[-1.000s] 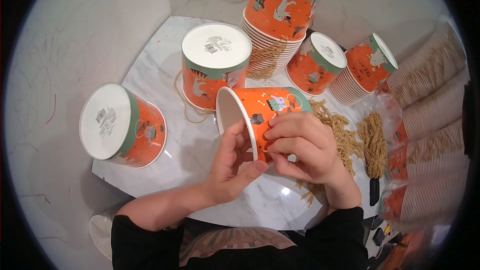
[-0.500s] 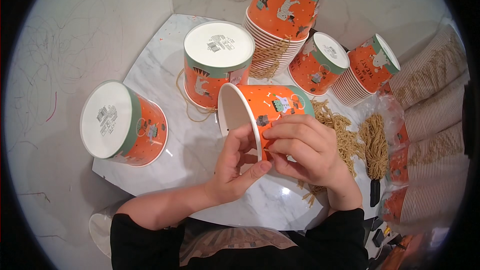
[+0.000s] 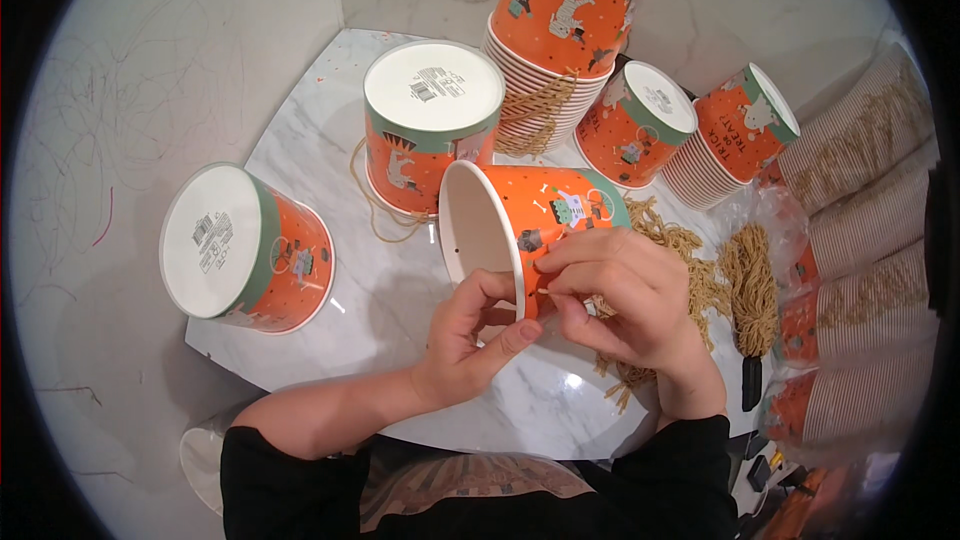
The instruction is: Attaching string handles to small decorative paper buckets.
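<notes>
An orange paper bucket with a white rim and green base band lies tilted on its side, its mouth toward the left. My left hand is closed on the rim, fingers inside the mouth and thumb outside. At the bucket's outer wall near the rim, my right hand pinches a short tan cord end between thumb and fingertips. A small dark hole shows in the inner wall. Beneath and beyond my right hand lies a loose heap of tan cords.
Upside-down buckets stand at the left and behind, the latter with a cord loop. A tall bucket stack and shorter ones line the back. A tied cord bundle and plastic-wrapped bucket stacks are on the right.
My right hand has shifted slightly to the right, its thumb and fingers drawn back from the bucket wall, and the cord end now shows. My left hand keeps its hold.
</notes>
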`<action>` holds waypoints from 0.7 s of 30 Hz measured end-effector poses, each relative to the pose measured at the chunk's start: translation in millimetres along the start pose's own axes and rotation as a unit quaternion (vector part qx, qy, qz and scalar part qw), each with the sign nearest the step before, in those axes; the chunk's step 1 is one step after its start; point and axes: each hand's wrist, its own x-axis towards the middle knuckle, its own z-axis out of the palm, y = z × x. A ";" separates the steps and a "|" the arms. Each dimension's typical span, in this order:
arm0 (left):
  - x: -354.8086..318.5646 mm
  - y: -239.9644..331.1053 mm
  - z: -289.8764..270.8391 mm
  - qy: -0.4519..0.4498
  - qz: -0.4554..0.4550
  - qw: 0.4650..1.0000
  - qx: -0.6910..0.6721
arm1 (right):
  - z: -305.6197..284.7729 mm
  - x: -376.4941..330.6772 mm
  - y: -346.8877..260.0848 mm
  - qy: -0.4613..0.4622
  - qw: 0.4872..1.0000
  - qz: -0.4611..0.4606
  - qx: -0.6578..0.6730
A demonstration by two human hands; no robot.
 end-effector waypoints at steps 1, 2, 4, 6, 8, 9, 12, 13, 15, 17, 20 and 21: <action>0.9 0.1 0.8 0.010 0.015 1.000 -0.014 | 0.1 -0.3 0.3 0.013 1.000 0.012 0.016; 1.5 0.3 1.9 0.020 0.030 0.999 -0.028 | 0.0 -1.1 0.1 0.013 1.000 0.013 0.016; 3.2 4.1 6.8 0.030 0.032 0.998 -0.039 | -1.4 -2.5 -1.6 0.021 0.999 0.032 0.007; 2.8 4.2 7.4 0.042 0.033 0.997 -0.049 | -2.4 -2.2 -3.1 0.023 0.999 0.035 -0.005; 1.1 1.5 5.0 0.031 0.018 0.997 -0.061 | -2.8 -2.6 -4.6 0.025 0.999 0.037 -0.017; 0.6 1.7 4.3 0.032 0.017 0.997 -0.061 | -2.8 -3.3 -5.5 0.023 0.999 0.033 -0.033; 1.0 3.7 3.5 0.009 0.007 1.000 -0.019 | -5.3 -2.8 -7.7 0.009 0.998 0.019 -0.057; 1.7 5.2 3.8 0.008 0.005 1.000 -0.018 | -5.7 -2.6 -8.0 -0.003 0.998 0.009 -0.065; 3.1 7.5 4.8 0.008 0.003 1.000 -0.018 | -5.5 -3.6 -8.3 -0.004 0.997 0.002 -0.076; 4.0 8.6 5.6 0.004 0.007 1.000 -0.016 | -6.2 -4.1 -9.2 -0.005 0.996 -0.004 -0.089; 2.5 6.3 4.2 -0.001 0.002 1.000 -0.024 | -7.8 -3.7 -10.9 -0.019 0.995 -0.006 -0.095; 1.9 5.4 3.9 -0.001 0.002 1.000 -0.024 | -8.1 -4.0 -11.0 -0.025 0.995 -0.011 -0.097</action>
